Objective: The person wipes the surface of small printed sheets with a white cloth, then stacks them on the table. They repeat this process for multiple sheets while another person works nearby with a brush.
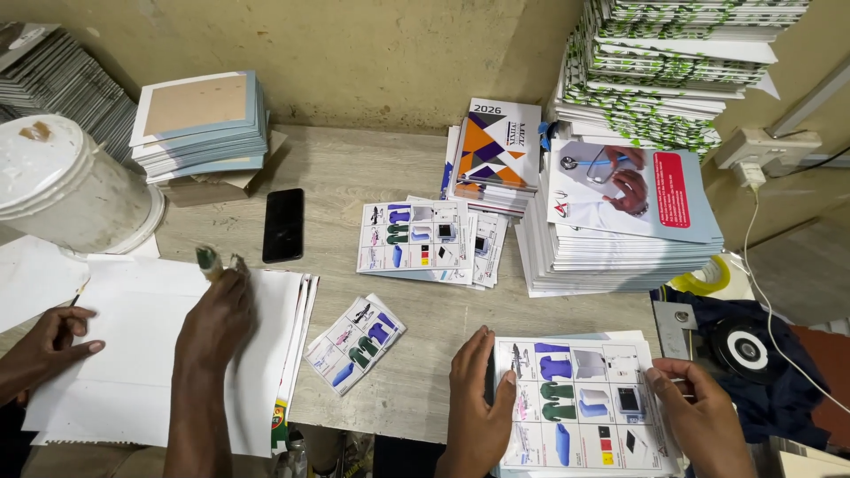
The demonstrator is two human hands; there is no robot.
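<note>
Holding a printed sheet (580, 403) of product pictures at the near right edge of the table (372, 177), both my hands on it. My left hand (478, 403) lies on the sheet's left edge, fingers together and flat, thumb over the top corner. My right hand (704, 416) takes the right edge, thumb pinching the margin against the fingers under it; fingertips below are hidden, can't tell more. Sheet sits on top of a few like it, square to me. Near left, another person's two hands work on a pile of white paper (142, 354): one hand (217, 314) pressed down, fingers bunched around a small green-tipped tool (209, 262), the other hand (49, 341) resting at the paper's left edge, fingers loosely curled. Between the piles, a small folded picture leaflet (356, 343) lies tilted. Further off, mid-table, a fanned stack of picture sheets (425, 239), with a black phone (283, 225) to its left. Right of that, a tall stack of brochures (620, 221). Far side: orange-and-purple booklets (496, 146), a stack of blue pads (202, 124), a white bucket (66, 186) at far left. Roll of yellow tape (708, 276) off the table's right edge.
</note>
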